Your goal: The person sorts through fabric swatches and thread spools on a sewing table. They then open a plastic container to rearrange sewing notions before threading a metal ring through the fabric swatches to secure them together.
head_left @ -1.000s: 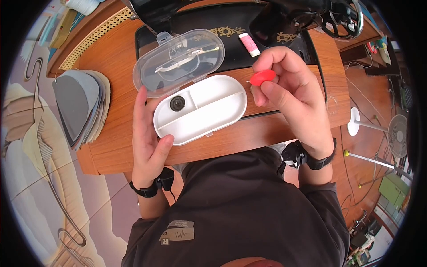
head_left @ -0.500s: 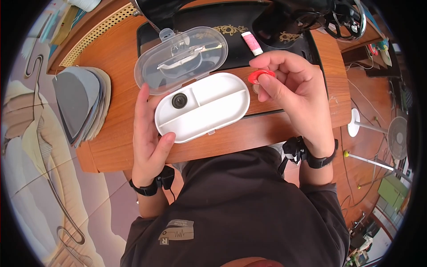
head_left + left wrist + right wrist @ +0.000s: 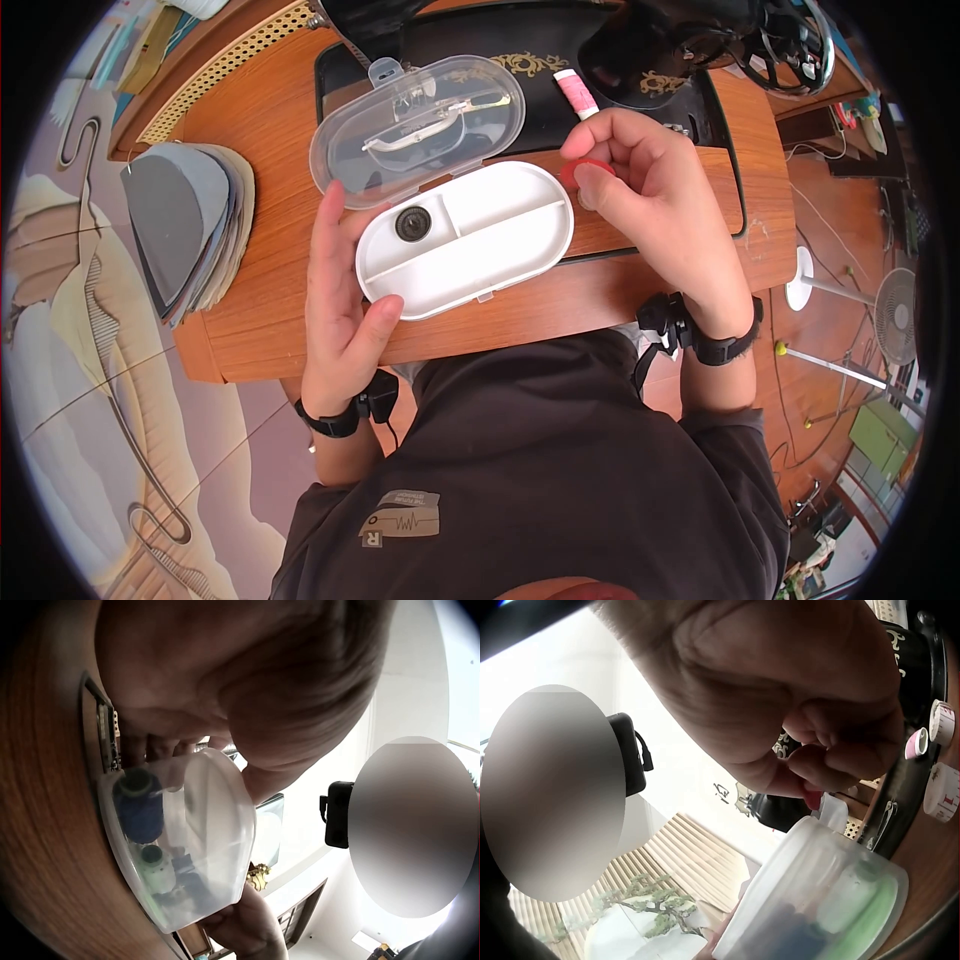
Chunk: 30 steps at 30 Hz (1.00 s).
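My right hand [image 3: 660, 200] pinches a red disc [image 3: 592, 172] between thumb and fingertips, just off the right end of a white divided tray [image 3: 470, 260]. The thumb covers much of the disc. A black round button [image 3: 413, 224] sits in the tray's back-left compartment. Beneath the tray is a translucent box [image 3: 195, 847] with a blue spool [image 3: 141, 814] and a green one [image 3: 156, 868] inside. My left hand [image 3: 340, 300] rests at the box's left end, fingers behind and thumb at the near rim, both fairly straight. The clear lid [image 3: 420, 125] is tipped back.
Behind the box stands a black sewing machine [image 3: 640, 50] on its dark bed. A pink tube with white ends [image 3: 576, 93] lies on the bed. Stacked grey fabric pieces [image 3: 185, 220] are at the left of the wooden table [image 3: 270, 340].
My right hand has brought the red disc closer to the tray's right end and turned it, so the thumb hides more of it. The left hand stays at the box; the whole head view shifts slightly.
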Available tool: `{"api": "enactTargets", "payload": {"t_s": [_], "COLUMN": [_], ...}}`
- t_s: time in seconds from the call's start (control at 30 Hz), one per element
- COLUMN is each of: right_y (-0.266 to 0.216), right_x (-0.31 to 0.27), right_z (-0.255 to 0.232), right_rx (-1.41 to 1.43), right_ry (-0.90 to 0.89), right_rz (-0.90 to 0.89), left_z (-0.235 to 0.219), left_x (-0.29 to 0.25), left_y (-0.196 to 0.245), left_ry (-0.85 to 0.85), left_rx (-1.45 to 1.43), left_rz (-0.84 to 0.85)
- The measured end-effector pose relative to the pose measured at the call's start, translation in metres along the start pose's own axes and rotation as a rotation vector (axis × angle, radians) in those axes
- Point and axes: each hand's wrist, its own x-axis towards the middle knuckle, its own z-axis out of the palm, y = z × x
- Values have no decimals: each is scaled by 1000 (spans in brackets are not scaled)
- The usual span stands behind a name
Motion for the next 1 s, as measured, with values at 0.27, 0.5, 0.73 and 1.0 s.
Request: {"api": "enactTargets", "payload": {"t_s": [0.27,0.5,0.73,1.0], "right_y": [3,-2,6,10], "right_x": [-1,-1,2,4], "right_z": [-1,-5,-4,-4], "right_rx": [195,251,183,170], "right_ry": [-3,-45,-7,2], "right_rz": [-40,21,-40,-28], "left_z": [-1,0,-1,-2], "left_x": [0,-1,-1,0], "left_y": [1,0,0,0], "left_ry": [-1,11,4,-8], "left_rx": [15,9,28,26], "left_rz": [-10,-15,-7,-2]}}
